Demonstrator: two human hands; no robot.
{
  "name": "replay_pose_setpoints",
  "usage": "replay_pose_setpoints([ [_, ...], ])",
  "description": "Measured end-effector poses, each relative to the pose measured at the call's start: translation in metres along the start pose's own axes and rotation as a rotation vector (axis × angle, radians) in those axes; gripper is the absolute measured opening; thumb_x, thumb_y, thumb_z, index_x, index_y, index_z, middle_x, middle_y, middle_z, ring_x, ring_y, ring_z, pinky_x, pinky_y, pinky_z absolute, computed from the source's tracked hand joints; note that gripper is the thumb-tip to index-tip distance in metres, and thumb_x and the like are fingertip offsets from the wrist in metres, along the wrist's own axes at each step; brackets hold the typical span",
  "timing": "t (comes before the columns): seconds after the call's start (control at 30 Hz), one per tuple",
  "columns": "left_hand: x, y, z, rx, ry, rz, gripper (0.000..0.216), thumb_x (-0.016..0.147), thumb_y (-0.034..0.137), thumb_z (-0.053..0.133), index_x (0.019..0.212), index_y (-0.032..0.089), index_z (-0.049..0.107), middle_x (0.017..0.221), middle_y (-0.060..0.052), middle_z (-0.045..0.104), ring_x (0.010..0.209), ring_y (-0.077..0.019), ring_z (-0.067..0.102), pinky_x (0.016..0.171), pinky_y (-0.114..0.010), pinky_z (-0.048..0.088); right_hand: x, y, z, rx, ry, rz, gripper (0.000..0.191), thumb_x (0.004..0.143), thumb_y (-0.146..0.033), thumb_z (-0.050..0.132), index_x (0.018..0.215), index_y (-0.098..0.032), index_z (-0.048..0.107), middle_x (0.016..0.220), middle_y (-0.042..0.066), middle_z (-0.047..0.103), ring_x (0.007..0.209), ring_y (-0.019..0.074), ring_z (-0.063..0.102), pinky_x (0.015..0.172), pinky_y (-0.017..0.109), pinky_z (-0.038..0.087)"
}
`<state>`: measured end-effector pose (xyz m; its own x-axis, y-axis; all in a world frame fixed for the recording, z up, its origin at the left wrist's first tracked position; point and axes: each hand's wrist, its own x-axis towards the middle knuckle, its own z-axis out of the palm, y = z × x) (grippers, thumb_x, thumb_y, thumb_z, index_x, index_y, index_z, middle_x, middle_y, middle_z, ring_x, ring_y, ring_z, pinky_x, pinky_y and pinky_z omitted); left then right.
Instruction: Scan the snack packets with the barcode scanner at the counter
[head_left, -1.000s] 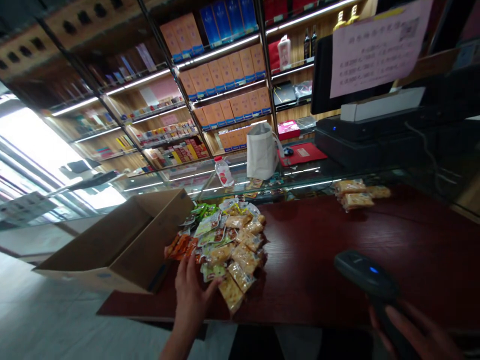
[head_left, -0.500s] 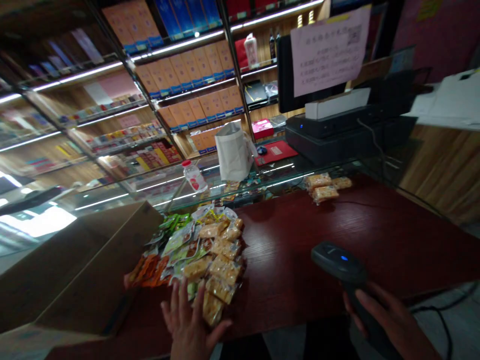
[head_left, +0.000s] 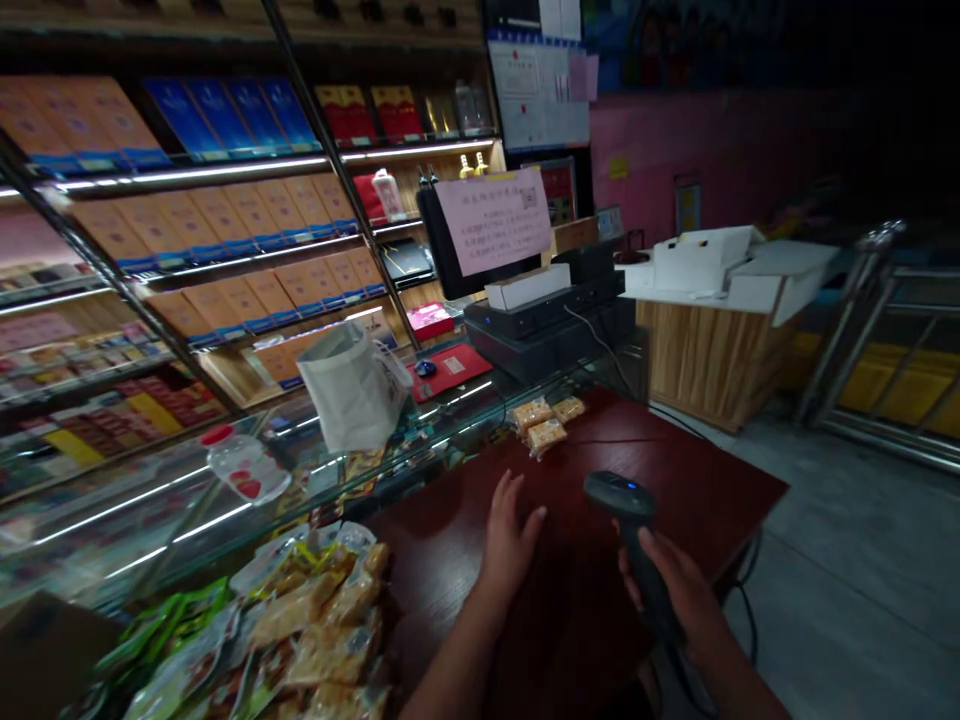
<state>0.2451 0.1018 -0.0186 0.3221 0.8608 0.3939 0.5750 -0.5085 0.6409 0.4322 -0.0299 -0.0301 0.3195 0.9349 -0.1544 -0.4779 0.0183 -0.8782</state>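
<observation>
Closest, at lower left, a heap of wrapped packets (head_left: pixel 322 625), pale biscuit-like pieces beside green and whitish pouches, cut off by the bottom edge, with part of a cardboard box (head_left: pixel 52 650) just beyond on the left. Judging by the spread, probably early in the work: most left in bulk here, only a few set apart, no telling which, if any, already dealt with.

Next, the right hand (head_left: pixel 679 595), wrapped round the handle of a dark scanner (head_left: pixel 622 495), blue light on top, head tilted out over the dark red surface (head_left: pixel 697 475). To the left, the left hand (head_left: pixel 508 535), nothing visible in the grip, thumb spread from relaxed fingers, low over the surface; cannot tell whether touching. Heap well apart from both hands, left of and nearer than either.

Ahead of the left hand, near the surface's far edge, three wrapped packets (head_left: pixel 546 435), touched by neither hand.

Farther back, a red-capped bottle (head_left: pixel 247 465), a white bag (head_left: pixel 349 390) and a monitor bearing a pink sheet (head_left: pixel 495 220); behind, lit shelves (head_left: pixel 259 167).
</observation>
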Motion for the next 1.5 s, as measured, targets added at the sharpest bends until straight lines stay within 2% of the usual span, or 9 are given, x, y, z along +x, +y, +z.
replay_pose_setpoints([
  [0.1, 0.066, -0.001, 0.023, 0.07, 0.095, -0.055, 0.054, 0.085, 0.025, 0.06, 0.136, 0.015, 0.046, 0.149, -0.019, 0.042, 0.141, -0.0279, 0.036, 0.115, -0.046, 0.031, 0.001, 0.0, 0.001, -0.012, -0.002, -0.026, 0.048, 0.079, -0.064, 0.066, 0.089, -0.017, 0.069, 0.06, -0.001, 0.064, 0.04, 0.0105, 0.05, 0.038, 0.021, 0.04],
  [0.27, 0.139, 0.004, 0.022, 0.22, 0.115, -0.211, 0.055, 0.084, 0.023, 0.06, 0.136, 0.012, 0.045, 0.135, -0.021, 0.047, 0.132, -0.0325, 0.041, 0.109, -0.046, 0.031, 0.003, -0.004, 0.005, -0.057, -0.025, -0.04, 0.052, 0.08, -0.067, 0.063, 0.081, -0.016, 0.069, 0.055, -0.001, 0.063, 0.039, 0.0108, 0.05, 0.039, 0.022, 0.04],
  [0.53, 0.163, 0.016, 0.013, 0.148, 0.092, -0.224, 0.036, 0.069, 0.017, 0.073, 0.102, 0.015, 0.059, 0.12, -0.015, 0.049, 0.125, -0.0336, 0.042, 0.103, -0.044, 0.035, 0.006, -0.002, 0.007, -0.061, -0.019, -0.041, 0.054, 0.078, -0.069, 0.063, 0.073, -0.016, 0.066, 0.053, -0.001, 0.062, 0.038, 0.0093, 0.05, 0.037, 0.02, 0.04],
  [0.7, 0.135, 0.03, -0.011, -0.039, 0.168, -0.175, 0.041, 0.071, 0.015, 0.071, 0.107, 0.019, 0.051, 0.13, -0.012, 0.044, 0.131, -0.0293, 0.04, 0.106, -0.043, 0.035, 0.004, -0.002, 0.007, -0.051, 0.0, -0.07, 0.052, 0.078, -0.067, 0.065, 0.088, -0.016, 0.068, 0.058, -0.002, 0.064, 0.038, 0.0097, 0.05, 0.037, 0.02, 0.04],
  [0.83, 0.094, 0.041, -0.045, -0.292, 0.111, -0.23, 0.039, 0.077, 0.027, 0.066, 0.108, 0.022, 0.041, 0.101, -0.004, 0.06, 0.09, -0.02, 0.066, 0.077, -0.036, 0.054, -0.001, -0.003, 0.005, -0.068, -0.017, -0.057, 0.05, 0.081, -0.064, 0.063, 0.092, -0.015, 0.069, 0.06, 0.0, 0.066, 0.041, 0.0109, 0.051, 0.039, 0.021, 0.04],
  [1.03, 0.008, 0.066, -0.099, -0.94, 0.127, -0.391, 0.06, 0.064, 0.04, 0.081, 0.108, 0.026, 0.043, 0.09, 0.001, 0.064, 0.066, -0.0119, 0.064, 0.053, -0.02, 0.048, -0.007, -0.006, 0.004, -0.115, -0.009, -0.062, 0.051, 0.076, -0.065, 0.068, 0.089, -0.017, 0.07, 0.057, -0.002, 0.064, 0.043, 0.0135, 0.052, 0.041, 0.023, 0.041],
  [1.17, -0.045, 0.073, -0.124, -0.921, 0.275, -0.355, 0.06, 0.069, 0.041, 0.079, 0.117, 0.025, 0.048, 0.095, -0.001, 0.067, 0.068, -0.0121, 0.064, 0.051, -0.02, 0.049, -0.021, -0.011, 0.01, -0.157, -0.015, -0.068, 0.047, 0.078, -0.063, 0.067, 0.069, -0.017, 0.067, 0.049, -0.001, 0.06, 0.044, 0.0134, 0.051, 0.043, 0.023, 0.04],
  [1.27, -0.074, 0.069, -0.14, -0.819, 0.367, -0.322, 0.072, 0.066, 0.036, 0.081, 0.128, 0.024, 0.046, 0.094, -0.002, 0.069, 0.068, -0.0132, 0.064, 0.051, -0.021, 0.051, -0.044, -0.014, 0.021, -0.165, -0.061, -0.056, 0.045, 0.081, -0.061, 0.066, 0.072, -0.017, 0.068, 0.052, -0.001, 0.06, 0.046, 0.0131, 0.051, 0.045, 0.023, 0.04],
  [1.5, -0.118, 0.054, -0.18, -0.612, 0.421, -0.375, 0.055, 0.071, 0.045, 0.076, 0.117, 0.019, 0.063, 0.111, -0.008, 0.07, 0.086, -0.0214, 0.07, 0.063, -0.029, 0.059, -0.108, -0.024, 0.057, -0.22, -0.42, -0.054, 0.039, 0.081, -0.056, 0.069, 0.081, -0.017, 0.067, 0.066, 0.002, 0.066, 0.047, 0.0122, 0.053, 0.047, 0.025, 0.04],
])
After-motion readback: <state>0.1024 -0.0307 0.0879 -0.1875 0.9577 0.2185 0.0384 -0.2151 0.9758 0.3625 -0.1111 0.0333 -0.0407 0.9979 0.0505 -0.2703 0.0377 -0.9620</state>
